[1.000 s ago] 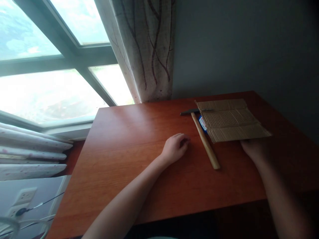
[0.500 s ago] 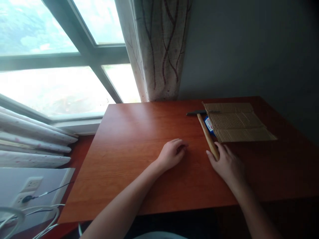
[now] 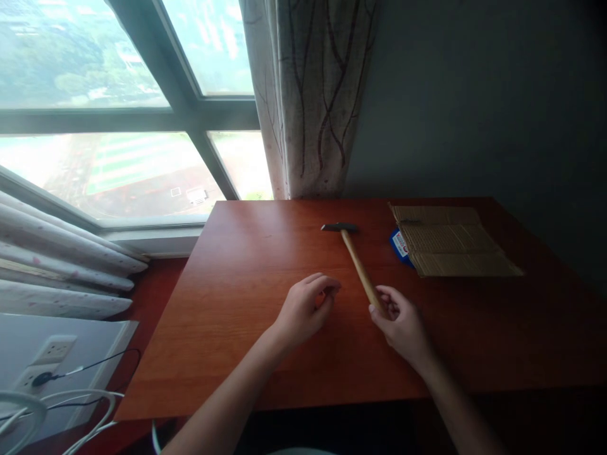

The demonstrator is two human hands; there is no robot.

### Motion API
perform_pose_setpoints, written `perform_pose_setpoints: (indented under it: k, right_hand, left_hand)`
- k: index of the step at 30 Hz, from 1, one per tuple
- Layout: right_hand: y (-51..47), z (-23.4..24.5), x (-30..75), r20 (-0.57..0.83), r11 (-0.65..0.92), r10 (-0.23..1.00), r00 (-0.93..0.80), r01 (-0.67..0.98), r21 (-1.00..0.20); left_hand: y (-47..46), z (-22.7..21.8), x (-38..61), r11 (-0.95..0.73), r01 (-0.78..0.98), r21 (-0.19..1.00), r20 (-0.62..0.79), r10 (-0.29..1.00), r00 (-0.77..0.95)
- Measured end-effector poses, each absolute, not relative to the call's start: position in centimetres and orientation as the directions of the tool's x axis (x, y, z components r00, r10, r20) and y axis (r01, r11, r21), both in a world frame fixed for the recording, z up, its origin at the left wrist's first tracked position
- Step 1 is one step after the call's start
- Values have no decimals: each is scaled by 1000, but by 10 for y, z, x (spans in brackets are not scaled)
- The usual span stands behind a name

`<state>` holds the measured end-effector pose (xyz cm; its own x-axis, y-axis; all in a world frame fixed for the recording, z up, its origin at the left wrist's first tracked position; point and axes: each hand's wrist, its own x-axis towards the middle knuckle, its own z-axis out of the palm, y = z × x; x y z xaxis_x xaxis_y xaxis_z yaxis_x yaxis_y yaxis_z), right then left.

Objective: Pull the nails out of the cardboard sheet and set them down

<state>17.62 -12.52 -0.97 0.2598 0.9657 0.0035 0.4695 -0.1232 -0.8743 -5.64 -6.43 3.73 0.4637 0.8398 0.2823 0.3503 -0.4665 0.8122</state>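
A hammer (image 3: 360, 268) with a pale wooden handle and a dark metal head lies slantwise over the brown table, its head pointing away from me. The lower end of the handle is in my right hand (image 3: 401, 325), between thumb and fingers. To the left of the handle, my left hand (image 3: 306, 306) rests close to the tabletop, loosely curved, with a gap between thumb and fingers and nothing in it. It does not touch the hammer.
A flattened piece of cardboard (image 3: 458, 243) lies at the back right of the table (image 3: 227, 303). From under its left edge a blue object with a white label (image 3: 401, 245) sticks out. Left are a window, curtains (image 3: 61, 259), a wall socket (image 3: 35, 378) and white cables (image 3: 102, 411).
My right hand has gripped the handle and moved the hammer left, away from the cardboard and the blue object. My left hand has shifted slightly left and nearer to me. The view has shifted a little.
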Motion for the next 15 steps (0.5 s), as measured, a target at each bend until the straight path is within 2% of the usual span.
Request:
perform_pose_setpoints:
  k: [4, 7, 15]
  right_hand:
    - [-128, 3, 127, -30, -65, 994, 105, 354, -933]
    - [-128, 9, 98, -2, 7, 1000, -28, 339, -941]
    - [-125, 18, 45, 120, 252, 956, -267, 539, -804]
  left_hand:
    - [-77, 63, -64, -502, 341, 795, 331, 829, 451]
    - [-87, 77, -72, -509, 334, 793, 351, 830, 433]
    - [-101, 88, -89, -496, 371, 786, 344, 848, 403]
